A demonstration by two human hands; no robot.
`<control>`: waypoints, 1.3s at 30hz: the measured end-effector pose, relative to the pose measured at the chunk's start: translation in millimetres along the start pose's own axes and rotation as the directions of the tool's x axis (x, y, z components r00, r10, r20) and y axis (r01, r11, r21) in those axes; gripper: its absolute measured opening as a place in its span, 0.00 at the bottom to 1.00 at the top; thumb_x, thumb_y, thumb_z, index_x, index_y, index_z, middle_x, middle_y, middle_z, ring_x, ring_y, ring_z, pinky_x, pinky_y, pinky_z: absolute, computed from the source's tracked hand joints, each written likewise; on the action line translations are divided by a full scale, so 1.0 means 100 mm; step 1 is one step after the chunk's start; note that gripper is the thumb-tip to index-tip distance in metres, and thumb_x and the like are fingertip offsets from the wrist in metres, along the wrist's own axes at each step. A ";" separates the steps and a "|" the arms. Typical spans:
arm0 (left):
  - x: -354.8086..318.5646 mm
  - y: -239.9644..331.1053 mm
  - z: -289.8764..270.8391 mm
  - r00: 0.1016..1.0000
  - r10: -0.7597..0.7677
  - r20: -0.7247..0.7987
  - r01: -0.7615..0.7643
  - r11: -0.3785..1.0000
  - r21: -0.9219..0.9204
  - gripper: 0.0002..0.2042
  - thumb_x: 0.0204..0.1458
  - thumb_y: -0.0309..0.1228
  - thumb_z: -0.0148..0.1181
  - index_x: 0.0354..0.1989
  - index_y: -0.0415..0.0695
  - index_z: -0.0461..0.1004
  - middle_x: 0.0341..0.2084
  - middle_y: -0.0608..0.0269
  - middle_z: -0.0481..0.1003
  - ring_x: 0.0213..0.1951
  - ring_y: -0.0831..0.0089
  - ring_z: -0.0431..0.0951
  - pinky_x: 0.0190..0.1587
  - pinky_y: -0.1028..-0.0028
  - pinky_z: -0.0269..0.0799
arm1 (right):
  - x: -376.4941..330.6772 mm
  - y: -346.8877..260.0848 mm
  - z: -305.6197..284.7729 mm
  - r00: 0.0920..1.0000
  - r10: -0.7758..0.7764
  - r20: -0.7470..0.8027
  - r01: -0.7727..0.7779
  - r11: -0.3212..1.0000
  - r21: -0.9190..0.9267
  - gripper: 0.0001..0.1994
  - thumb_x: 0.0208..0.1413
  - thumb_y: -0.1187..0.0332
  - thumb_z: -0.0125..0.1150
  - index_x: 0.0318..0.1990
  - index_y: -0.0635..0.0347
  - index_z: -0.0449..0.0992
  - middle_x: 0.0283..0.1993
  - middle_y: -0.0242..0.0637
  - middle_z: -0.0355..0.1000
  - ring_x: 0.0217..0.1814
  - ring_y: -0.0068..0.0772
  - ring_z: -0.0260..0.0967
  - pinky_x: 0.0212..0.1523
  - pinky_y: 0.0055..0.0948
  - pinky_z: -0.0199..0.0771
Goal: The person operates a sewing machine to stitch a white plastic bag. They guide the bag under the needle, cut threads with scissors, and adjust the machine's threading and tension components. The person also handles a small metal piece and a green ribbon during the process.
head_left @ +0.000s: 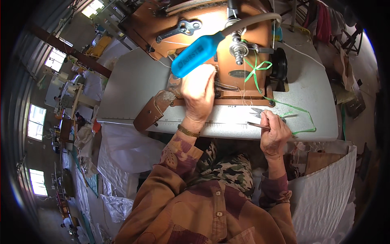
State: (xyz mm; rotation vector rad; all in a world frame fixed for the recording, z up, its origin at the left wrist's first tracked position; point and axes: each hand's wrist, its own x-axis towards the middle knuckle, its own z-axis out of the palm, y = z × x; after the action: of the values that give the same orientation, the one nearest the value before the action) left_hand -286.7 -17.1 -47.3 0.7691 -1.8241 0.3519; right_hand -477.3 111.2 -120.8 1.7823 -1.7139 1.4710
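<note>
My left hand is closed, its fingertips pinched together at the front of a brown sewing machine, just below a blue lamp head. Glare washes out the fingers, so what they hold is hidden. Near the table's front edge, my right hand is closed around a thin, dark, pointed metal tool. A pair of grey thread snips lies against its fingers, blades pointing left. Green cord runs from the machine down to the table beside that hand. Pale threads hang between the hands.
The grey machine table carries a ruler scale along its front. A hinged brown plate juts out left of my left hand. The black handwheel stands at the right. White sheeting hangs below the table.
</note>
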 end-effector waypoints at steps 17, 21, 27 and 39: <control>0.25 -0.15 -0.17 0.899 -0.217 0.380 0.217 0.975 0.043 0.13 0.46 0.16 0.66 0.42 0.36 0.77 0.40 0.55 0.73 0.25 0.70 0.72 0.33 0.71 0.72 | 0.00 0.02 0.00 0.999 0.011 -0.035 -0.009 0.999 0.038 0.07 0.56 0.70 0.66 0.39 0.58 0.75 0.26 0.34 0.73 0.23 0.36 0.72 0.24 0.31 0.71; 0.28 -0.15 -0.20 0.893 -0.248 0.376 0.181 0.962 0.204 0.10 0.46 0.16 0.65 0.38 0.36 0.76 0.35 0.55 0.75 0.26 0.68 0.74 0.33 0.71 0.72 | -0.01 0.02 0.02 0.999 0.024 -0.039 -0.022 0.998 0.053 0.06 0.57 0.69 0.66 0.39 0.58 0.76 0.26 0.35 0.73 0.24 0.35 0.73 0.24 0.31 0.71; 0.27 -0.23 -0.24 0.910 -0.127 0.395 0.077 0.987 0.140 0.08 0.49 0.16 0.63 0.38 0.35 0.77 0.31 0.55 0.77 0.31 0.67 0.80 0.38 0.72 0.75 | -0.01 0.01 0.01 0.999 0.026 -0.038 -0.025 0.999 0.039 0.07 0.56 0.69 0.66 0.39 0.58 0.75 0.26 0.35 0.73 0.24 0.35 0.73 0.24 0.31 0.71; 0.28 -0.15 -0.21 0.845 -0.176 0.504 0.260 0.960 -0.100 0.08 0.59 0.16 0.54 0.43 0.35 0.78 0.37 0.57 0.81 0.42 0.71 0.81 0.47 0.74 0.75 | -0.01 0.03 0.03 0.998 0.009 -0.062 -0.007 1.000 0.026 0.07 0.56 0.70 0.66 0.39 0.58 0.76 0.25 0.35 0.72 0.23 0.35 0.72 0.24 0.31 0.71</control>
State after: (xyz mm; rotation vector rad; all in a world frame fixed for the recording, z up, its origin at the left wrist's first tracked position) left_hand -267.5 -25.7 -15.7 1.0036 -2.1746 -0.1669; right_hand -477.5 108.6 -124.4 1.7258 -1.6813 1.5419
